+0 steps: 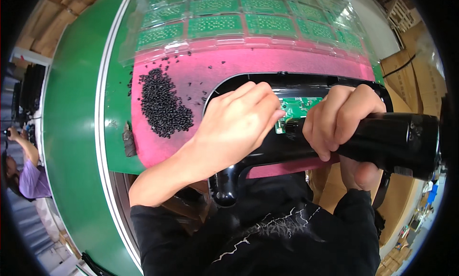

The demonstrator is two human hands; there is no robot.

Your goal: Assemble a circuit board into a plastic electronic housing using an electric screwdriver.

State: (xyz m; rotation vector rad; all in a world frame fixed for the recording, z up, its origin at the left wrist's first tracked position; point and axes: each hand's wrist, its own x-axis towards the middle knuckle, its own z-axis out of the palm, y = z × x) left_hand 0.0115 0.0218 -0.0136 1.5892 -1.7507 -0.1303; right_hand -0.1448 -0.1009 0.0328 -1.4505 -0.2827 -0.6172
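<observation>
A glossy black plastic housing (267, 154) lies in front of me, with a green circuit board (303, 104) inside it. Over the board's left edge, my left hand (239, 118) has its fingers curled together, and whatever may be between the tips is hidden. My right hand (342, 113) is wrapped around a thick black cylindrical tool (406, 137). Its narrow ribbed front end points left and reaches the board's lower edge; whether it touches, I cannot tell. A rounded black arm (223, 187) of the housing sticks out toward me.
A pile of tiny black screw-like pieces (162, 104) covers the left of the pink mat (229, 63). Clear plastic trays (215, 22) holding several green boards stand behind. A dark wrapped object (128, 141) lies on the green table (76, 108). Another person (33, 180) works at far left.
</observation>
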